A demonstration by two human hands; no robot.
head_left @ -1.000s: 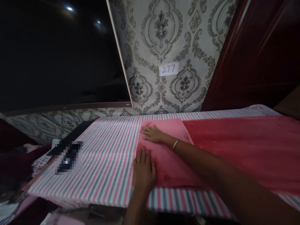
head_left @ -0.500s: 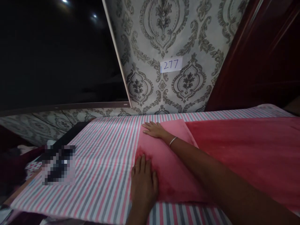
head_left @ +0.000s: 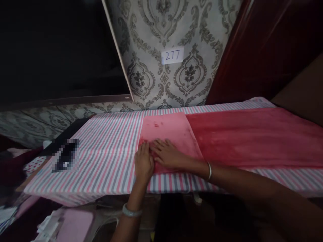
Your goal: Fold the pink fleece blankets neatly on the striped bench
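A long red-pink velvety cloth (head_left: 242, 137) lies spread along the table, its left end folded over into a lighter pink flap (head_left: 168, 124). My left hand (head_left: 144, 161) rests flat near the flap's left front edge, fingers pointing away from me. Close beside it, my right hand (head_left: 168, 154) lies flat on the same flap with its fingers apart, reaching toward the left hand. Neither hand grasps anything. Darker smudges mark the pile at the flap's back and around my fingertips.
Under the cloth is a pink, grey and white striped cover (head_left: 108, 148) on the table. A blurred-out dark object (head_left: 66, 156) sits at its left. Behind stand a dark screen (head_left: 60, 50), a wall with a "277" paper (head_left: 172, 55), and a dark red panel (head_left: 252, 60).
My right hand has slid from the flap's back edge toward me, ending beside the left hand. The left hand stays at the flap's left edge. The camera view has shifted, showing more of the front.
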